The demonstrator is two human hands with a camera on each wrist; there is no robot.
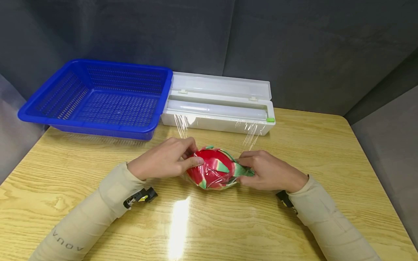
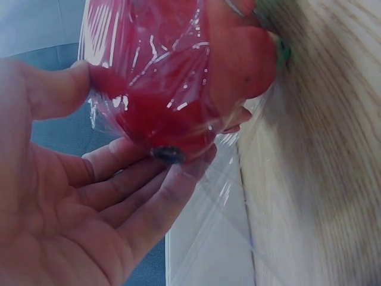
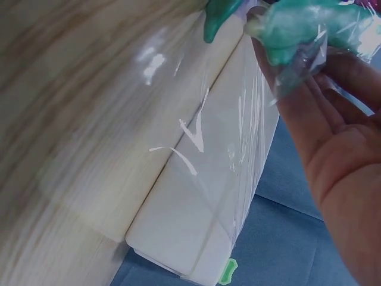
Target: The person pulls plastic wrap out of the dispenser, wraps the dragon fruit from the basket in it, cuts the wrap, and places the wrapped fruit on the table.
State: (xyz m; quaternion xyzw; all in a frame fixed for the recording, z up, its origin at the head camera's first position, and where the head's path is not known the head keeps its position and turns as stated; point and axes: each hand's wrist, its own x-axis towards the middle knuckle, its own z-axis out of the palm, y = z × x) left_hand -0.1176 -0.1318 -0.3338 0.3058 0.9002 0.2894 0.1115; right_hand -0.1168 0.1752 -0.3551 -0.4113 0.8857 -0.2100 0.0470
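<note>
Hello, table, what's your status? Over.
Left hand and right hand gripping opposite ends. Dragon fruit under clear film. Possible hindrance: clear film stretching back to white dispenser.

A blue basket [image 1: 165,95] stands upright at the back left of the table [image 1: 228,224], its sides and floor pierced with openings and its left corner jutting past the table's edge. The table is pale yellow wood with streaky grain and a rounded far right corner; a white glare [image 1: 179,228] lies left of its middle, toward the front. Behind hangs dark grey cloth [image 1: 294,54] with a vertical line in it, and paler grey surfaces [image 1: 392,127] flank the table
</note>
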